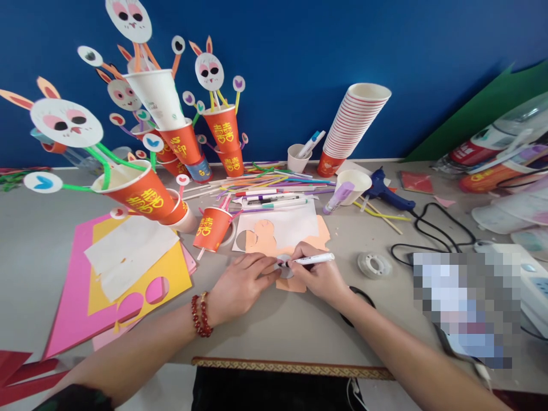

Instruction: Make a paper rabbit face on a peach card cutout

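Note:
A white marker pen (314, 259) with a black tip is gripped in my right hand (319, 277), fingers closed around it. Its tip touches a small white paper circle (285, 269) lying on orange paper (291, 285). My left hand (244, 285) lies flat with fingers stretched out, their tips pressing at the circle's left edge. Both hands partly cover the circle, so any marks on it are hard to see. Just beyond the hands, cut orange paper (263, 234) overlaps a white sheet (297, 222).
Rabbit-faced paper cup figures (145, 188) stand at the left, above pink and yellow paper (100, 285). Pens and pipe cleaners (265, 185) lie behind the white sheet. Stacked cups (355, 120), a blue glue gun (387, 191), a tape roll (374, 265) and a power strip (509, 279) are rightward.

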Action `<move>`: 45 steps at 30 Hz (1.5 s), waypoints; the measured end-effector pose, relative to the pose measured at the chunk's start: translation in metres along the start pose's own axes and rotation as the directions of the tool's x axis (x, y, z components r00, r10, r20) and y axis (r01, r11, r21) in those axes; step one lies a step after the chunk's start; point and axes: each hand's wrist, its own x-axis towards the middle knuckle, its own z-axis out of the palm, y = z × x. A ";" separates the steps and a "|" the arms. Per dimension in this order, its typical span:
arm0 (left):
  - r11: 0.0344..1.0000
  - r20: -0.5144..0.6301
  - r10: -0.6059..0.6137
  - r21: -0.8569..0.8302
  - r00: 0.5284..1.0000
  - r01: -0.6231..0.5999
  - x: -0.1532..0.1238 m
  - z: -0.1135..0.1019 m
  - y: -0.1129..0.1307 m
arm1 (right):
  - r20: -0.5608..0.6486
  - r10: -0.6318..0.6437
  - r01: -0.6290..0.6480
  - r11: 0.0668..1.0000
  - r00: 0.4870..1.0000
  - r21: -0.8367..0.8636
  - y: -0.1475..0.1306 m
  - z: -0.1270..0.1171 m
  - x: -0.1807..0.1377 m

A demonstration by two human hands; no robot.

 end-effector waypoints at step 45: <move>1.000 0.018 -0.011 -0.004 1.000 0.011 0.000 -0.001 0.000 | -0.053 0.013 -0.015 1.000 0.999 -0.027 0.003 0.000 0.000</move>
